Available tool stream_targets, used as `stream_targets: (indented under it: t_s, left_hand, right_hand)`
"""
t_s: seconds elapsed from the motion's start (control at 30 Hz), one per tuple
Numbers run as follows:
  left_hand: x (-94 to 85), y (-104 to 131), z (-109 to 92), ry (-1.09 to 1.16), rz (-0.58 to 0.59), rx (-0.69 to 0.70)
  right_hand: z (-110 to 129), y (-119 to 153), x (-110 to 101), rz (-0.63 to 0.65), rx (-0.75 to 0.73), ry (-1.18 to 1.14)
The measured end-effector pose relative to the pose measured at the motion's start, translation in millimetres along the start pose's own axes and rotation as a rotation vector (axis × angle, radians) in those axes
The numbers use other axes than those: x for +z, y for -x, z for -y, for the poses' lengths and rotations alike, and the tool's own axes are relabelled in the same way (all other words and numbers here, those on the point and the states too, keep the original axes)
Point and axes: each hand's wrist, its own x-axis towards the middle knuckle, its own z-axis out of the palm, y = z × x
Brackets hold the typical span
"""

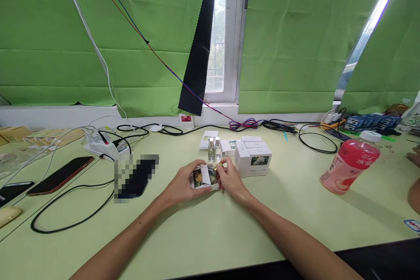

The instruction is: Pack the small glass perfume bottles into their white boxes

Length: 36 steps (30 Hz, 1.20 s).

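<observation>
My left hand (182, 182) is wrapped round a small white box (205, 176) with a printed picture on its face. The box is tilted, with its flap end toward the right. At that end my right hand (230, 178) closes its thumb and fingers on a small glass container (213, 176) with a gold-coloured part, partly hidden by the fingers and the box. Just behind the hands, two small clear glass bottles (214, 149) with silvery caps stand upright. Several white boxes (252, 159) are grouped right of my right hand, the front one bearing a white-flower picture.
A pink drink bottle (351, 162) with a white cap stands at the right. Left lie a partly pixelated phone (139, 179), a red-edged phone (61, 175) and a power strip (108, 146) with cables. Black cables (278, 126) run along the back. Part of another person's arm (414, 194) shows at the right edge.
</observation>
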Motion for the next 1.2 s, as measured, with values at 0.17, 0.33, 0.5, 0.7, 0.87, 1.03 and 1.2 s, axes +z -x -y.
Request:
stream_targets:
  t_s: [0.17, 0.33, 0.5, 0.7, 0.87, 1.03, 1.2]
  left_hand:
    - [0.7, -0.3, -0.2, -0.004, -0.004, -0.005]
    - [2.0, 0.0, 2.1, 0.001, -0.007, 0.000]
    - [2.9, -0.9, 2.7, -0.003, 0.000, -0.006]
    - [3.2, -1.2, 1.8, -0.005, -0.006, -0.018]
    - [3.2, -0.8, 0.6, -0.023, -0.018, -0.021]
    - [4.3, -1.6, -1.2, -0.046, -0.037, -0.019]
    - [5.1, -0.9, -1.3, -0.048, -0.048, -0.017]
  right_hand:
    - [-2.1, -1.5, 0.6, -0.002, -0.003, -0.016]
    - [-5.1, -2.7, 0.8, -0.003, -0.012, -0.011]
    - [-4.8, -1.7, 1.3, -0.014, -0.006, 0.016]
    - [-2.5, 0.1, 1.0, -0.025, -0.007, 0.043]
    - [-3.5, -1.1, 0.9, -0.025, -0.003, 0.049]
    - [-5.8, -3.0, 1.4, -0.025, 0.011, 0.036]
    - [-7.2, -3.9, 1.2, -0.033, 0.002, 0.041]
